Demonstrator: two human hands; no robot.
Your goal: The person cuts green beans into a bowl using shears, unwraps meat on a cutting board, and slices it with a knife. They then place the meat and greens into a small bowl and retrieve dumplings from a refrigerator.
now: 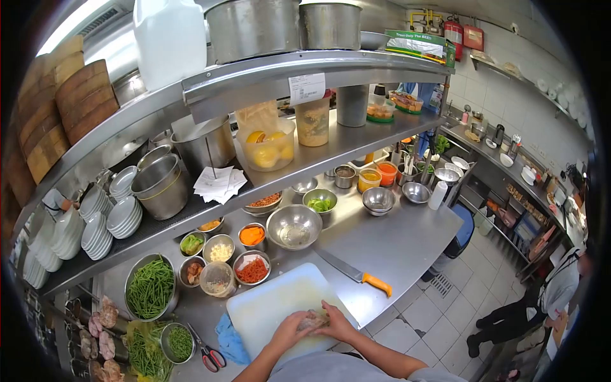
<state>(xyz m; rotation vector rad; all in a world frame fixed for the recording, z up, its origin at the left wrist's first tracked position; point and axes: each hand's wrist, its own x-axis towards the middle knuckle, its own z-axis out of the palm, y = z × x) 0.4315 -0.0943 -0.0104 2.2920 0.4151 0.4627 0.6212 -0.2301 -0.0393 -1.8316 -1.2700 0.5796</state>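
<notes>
Over the near part of the white cutting board, my left hand and my right hand meet around a small pale, greyish-pink lump. Fingers of both hands curl onto it from either side; I cannot tell exactly what it is. A knife with an orange handle lies on the steel counter past the board's far right edge. Left of the board is a crumpled blue cloth, and beside that, red-and-black scissors.
Bowls of green beans, chopped greens, red bits and orange slices line the counter. An empty steel bowl stands behind the board. A steel shelf overhangs the back. Another person stands at right.
</notes>
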